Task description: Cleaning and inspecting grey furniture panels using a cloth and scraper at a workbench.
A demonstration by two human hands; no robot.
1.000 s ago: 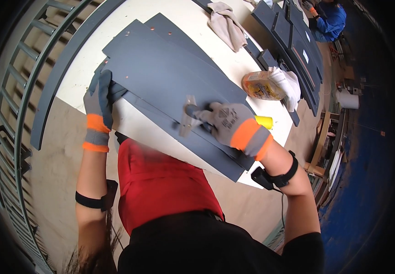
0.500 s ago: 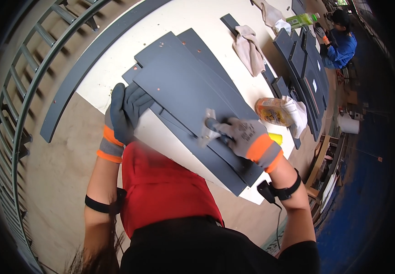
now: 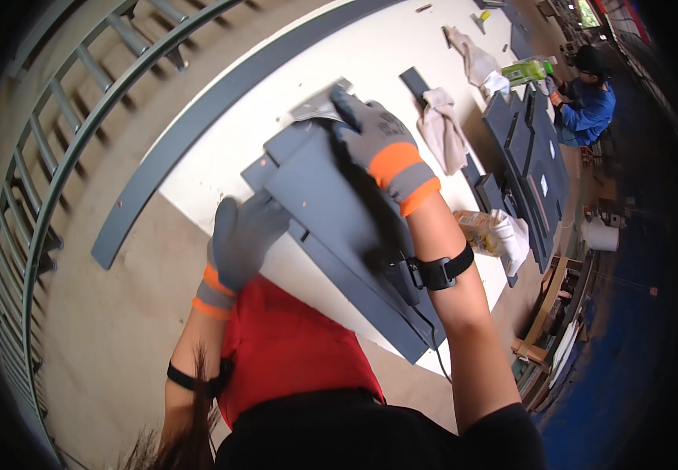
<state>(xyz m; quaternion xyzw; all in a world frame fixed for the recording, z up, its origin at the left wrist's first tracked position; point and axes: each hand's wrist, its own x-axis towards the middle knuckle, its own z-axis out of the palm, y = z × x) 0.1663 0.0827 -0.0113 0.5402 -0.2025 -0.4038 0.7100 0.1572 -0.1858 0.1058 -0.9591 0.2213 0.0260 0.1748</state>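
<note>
My right hand (image 3: 370,133), in a grey glove with an orange cuff, is closed on a flat silvery scraper (image 3: 319,102), slightly blurred. It is over the far end of a stack of dark grey boards (image 3: 323,204), which lie overlapped on a white tabletop (image 3: 214,168). My left hand (image 3: 247,239), gloved alike, is at the near left edge of the stack, with its thumb apart and fingers stretched toward the top board's corner. Blur hides whether those fingers touch it. My right forearm and its shadow cover part of the boards.
A long grey strip (image 3: 159,168) runs along the table's left edge. Rightward are a beige cloth (image 3: 442,129), a bottle of orange-brown liquid (image 3: 476,227), a green bottle (image 3: 527,72) and more grey boards (image 3: 523,157). A co-worker in blue (image 3: 589,106) is at far right. Metal racking (image 3: 65,149) stands left.
My right hand has swept the scraper from the near middle of the boards to their far end. My left hand's fingers have straightened near the boards' edge. The view has shifted slightly.
</note>
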